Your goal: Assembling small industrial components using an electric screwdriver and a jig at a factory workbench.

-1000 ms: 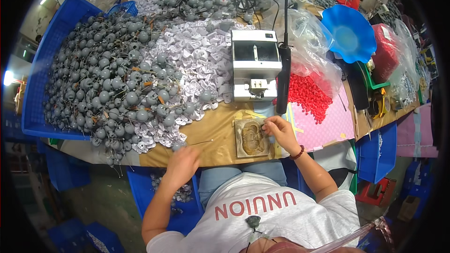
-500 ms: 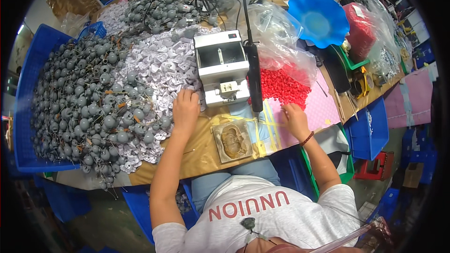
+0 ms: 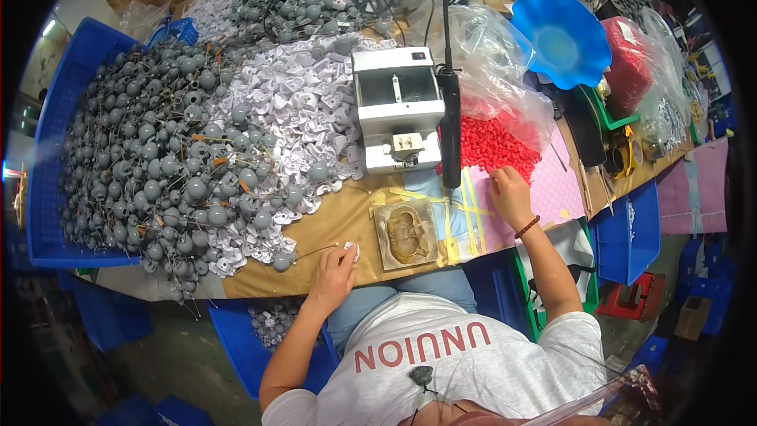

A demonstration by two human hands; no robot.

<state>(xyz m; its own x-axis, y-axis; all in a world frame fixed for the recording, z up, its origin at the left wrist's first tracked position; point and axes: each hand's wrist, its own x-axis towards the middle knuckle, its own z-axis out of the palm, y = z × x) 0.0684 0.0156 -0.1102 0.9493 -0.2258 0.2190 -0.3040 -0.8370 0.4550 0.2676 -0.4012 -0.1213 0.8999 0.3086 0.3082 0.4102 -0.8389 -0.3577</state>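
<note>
White paper piece [image 3: 352, 248] pinched in left hand [image 3: 335, 274]; right hand [image 3: 511, 196] open by red beads [image 3: 493, 148].

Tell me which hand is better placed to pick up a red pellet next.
Right. The right hand rests at the edge of the red pellets, while the left hand is across the mould block, pinching a small white piece.

Two hands [image 3: 335, 278], one mould block [image 3: 408, 233].

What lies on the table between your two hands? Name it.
In the head view, a square tan mould block with a carved hollow lies between the left hand and right hand, beside yellow tape strips.
</note>
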